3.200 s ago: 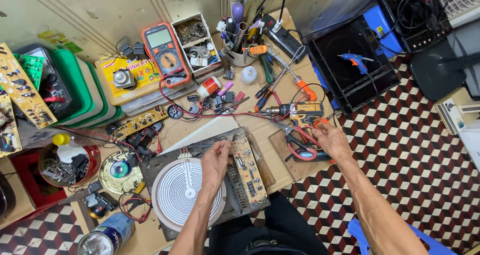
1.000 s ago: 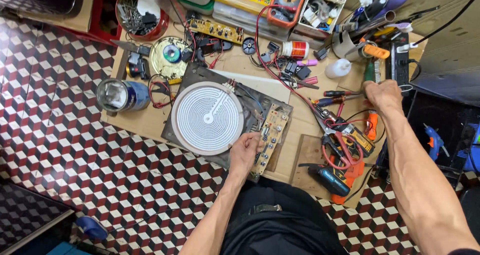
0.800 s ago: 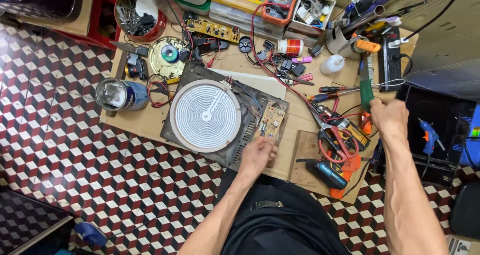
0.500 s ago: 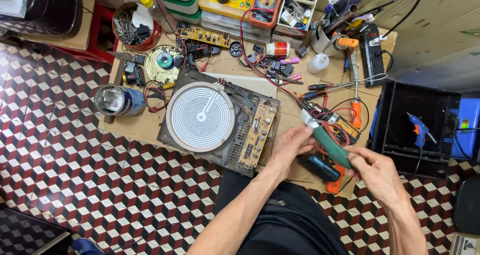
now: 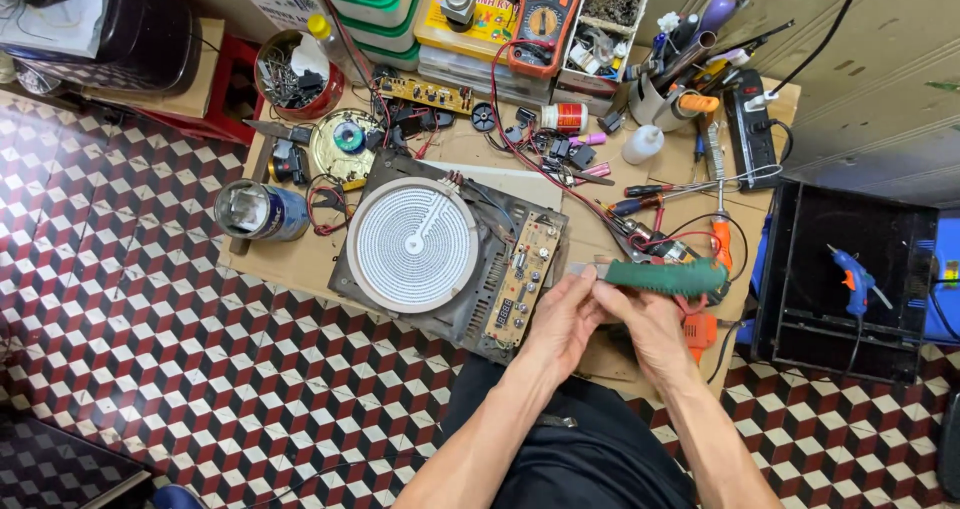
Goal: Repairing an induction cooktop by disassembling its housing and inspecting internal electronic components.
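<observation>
Hands have come together in front of you since half a second ago: your right hand [image 5: 655, 319], which a second back was stretched out to the tool clutter at the far right of the bench, is now drawn in and closed around a green-handled tool [image 5: 665, 277], held roughly level with its tip pointing left. Your left hand [image 5: 562, 321], which had been resting on the edge of the opened induction cooker [image 5: 450, 254], has lifted off it and its fingers now pinch at the pale tip end of the tool; whether they grip the tip itself or a small part on it cannot be told at this size. The cooker lies unheld on the cardboard-covered bench [image 5: 300, 269], its white coil disc [image 5: 413, 244] face up and the control board [image 5: 525, 279] exposed along its right side, just left of your hands. An orange-handled tool [image 5: 721, 244] and the red test leads [image 5: 660, 239] lie behind your right hand. Judged from this, you have fetched the tool and are readying its tip; it is not applied to the cooker.
</observation>
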